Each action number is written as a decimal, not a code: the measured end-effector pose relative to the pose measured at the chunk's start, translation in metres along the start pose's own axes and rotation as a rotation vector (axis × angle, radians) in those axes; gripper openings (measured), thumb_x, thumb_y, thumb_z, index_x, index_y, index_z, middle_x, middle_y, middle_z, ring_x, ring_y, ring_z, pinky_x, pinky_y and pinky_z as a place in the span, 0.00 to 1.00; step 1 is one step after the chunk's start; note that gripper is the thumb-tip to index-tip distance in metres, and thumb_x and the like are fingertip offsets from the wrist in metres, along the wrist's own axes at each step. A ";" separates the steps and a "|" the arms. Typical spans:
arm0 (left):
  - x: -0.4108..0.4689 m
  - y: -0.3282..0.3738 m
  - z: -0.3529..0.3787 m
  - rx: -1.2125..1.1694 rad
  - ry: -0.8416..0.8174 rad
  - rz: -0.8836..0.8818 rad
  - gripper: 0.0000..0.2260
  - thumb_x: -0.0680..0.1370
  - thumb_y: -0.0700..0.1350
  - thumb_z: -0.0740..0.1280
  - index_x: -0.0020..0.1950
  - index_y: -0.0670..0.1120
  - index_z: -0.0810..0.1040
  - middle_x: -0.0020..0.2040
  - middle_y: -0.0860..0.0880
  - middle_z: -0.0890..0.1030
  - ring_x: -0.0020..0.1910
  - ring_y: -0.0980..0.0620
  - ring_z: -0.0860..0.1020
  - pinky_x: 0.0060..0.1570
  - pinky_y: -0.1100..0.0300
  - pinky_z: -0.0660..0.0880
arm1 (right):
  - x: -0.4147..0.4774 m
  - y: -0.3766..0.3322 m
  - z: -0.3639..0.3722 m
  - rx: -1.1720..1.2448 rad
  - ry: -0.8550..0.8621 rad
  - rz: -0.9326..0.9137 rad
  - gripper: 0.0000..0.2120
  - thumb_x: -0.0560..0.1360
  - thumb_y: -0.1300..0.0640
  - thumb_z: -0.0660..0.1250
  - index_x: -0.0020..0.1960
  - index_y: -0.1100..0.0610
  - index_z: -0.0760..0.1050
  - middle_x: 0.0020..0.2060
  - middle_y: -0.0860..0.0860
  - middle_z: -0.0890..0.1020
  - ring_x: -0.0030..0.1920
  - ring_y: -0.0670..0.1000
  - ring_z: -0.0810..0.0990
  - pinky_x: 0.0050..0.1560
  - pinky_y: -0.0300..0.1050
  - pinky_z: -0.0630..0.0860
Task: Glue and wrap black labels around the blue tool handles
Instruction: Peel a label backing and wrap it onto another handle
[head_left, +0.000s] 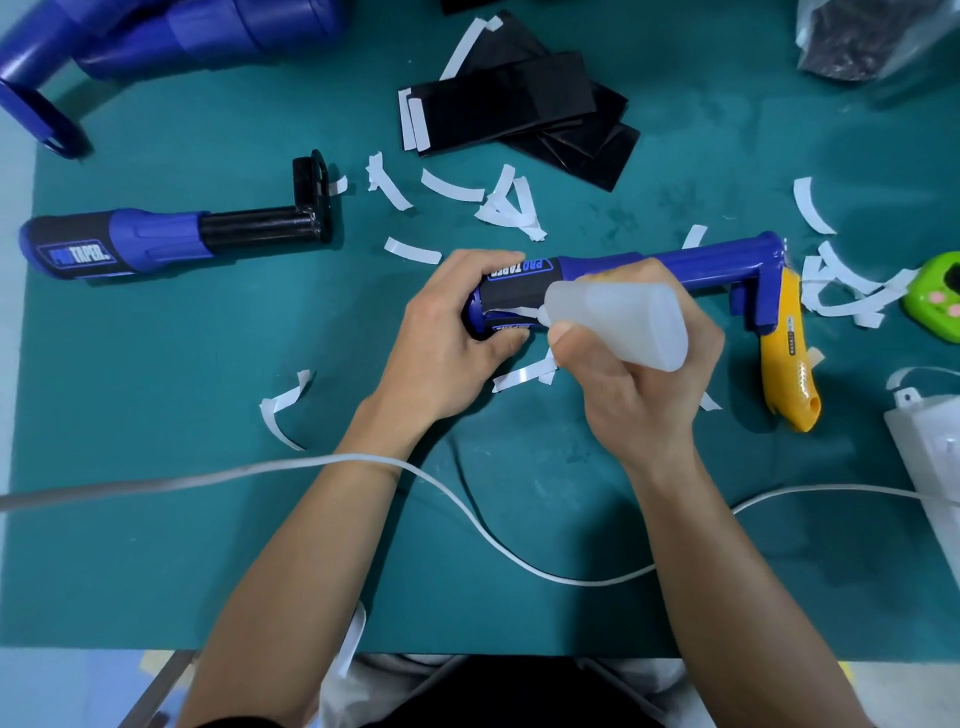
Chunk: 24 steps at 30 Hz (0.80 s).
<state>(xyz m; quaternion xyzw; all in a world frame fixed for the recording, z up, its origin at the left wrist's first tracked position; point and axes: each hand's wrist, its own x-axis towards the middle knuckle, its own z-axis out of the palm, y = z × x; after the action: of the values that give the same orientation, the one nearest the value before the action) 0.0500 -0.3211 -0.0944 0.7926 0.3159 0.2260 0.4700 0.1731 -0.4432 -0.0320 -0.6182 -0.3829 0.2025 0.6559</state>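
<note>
A blue tool (717, 262) lies across the middle of the green mat, its handle partly wrapped in a black "PRO TAPER" label (519, 283). My left hand (447, 332) grips the handle end. My right hand (639, 374) holds a translucent white glue bottle (623, 317), with its nozzle touching the label's open seam on the handle. A stack of black labels (519, 109) with white backing strips lies at the top centre. A second tool (156, 241) with a label on its handle rests at the left.
Several peeled white backing strips (504, 205) litter the mat. A yellow utility knife (787, 358) lies under the tool's right end, a green device (935, 296) beside it. A white cable (457, 506) crosses the front. More blue tools (156, 41) sit top left.
</note>
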 end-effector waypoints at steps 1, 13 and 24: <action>0.000 0.000 0.000 0.001 -0.001 -0.002 0.27 0.71 0.38 0.80 0.67 0.53 0.78 0.58 0.59 0.79 0.57 0.57 0.79 0.56 0.66 0.74 | 0.000 0.000 0.000 -0.005 0.002 -0.001 0.13 0.70 0.77 0.69 0.48 0.61 0.77 0.37 0.52 0.79 0.35 0.47 0.75 0.39 0.32 0.72; 0.000 0.004 -0.001 0.006 -0.010 -0.023 0.26 0.71 0.37 0.80 0.67 0.49 0.79 0.59 0.56 0.79 0.57 0.57 0.79 0.57 0.67 0.73 | 0.000 -0.001 -0.002 -0.019 0.023 -0.022 0.11 0.71 0.72 0.71 0.48 0.59 0.77 0.37 0.43 0.78 0.35 0.48 0.74 0.39 0.31 0.71; -0.001 0.005 -0.001 0.004 -0.010 -0.018 0.26 0.71 0.37 0.79 0.67 0.50 0.78 0.60 0.56 0.80 0.58 0.58 0.79 0.57 0.67 0.73 | -0.002 -0.001 -0.002 -0.003 0.011 -0.018 0.05 0.73 0.67 0.71 0.47 0.60 0.78 0.38 0.41 0.79 0.34 0.48 0.75 0.38 0.32 0.71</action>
<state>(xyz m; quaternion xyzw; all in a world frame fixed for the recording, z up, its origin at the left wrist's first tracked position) 0.0505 -0.3227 -0.0893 0.7918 0.3213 0.2173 0.4718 0.1731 -0.4454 -0.0316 -0.6170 -0.3850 0.1924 0.6588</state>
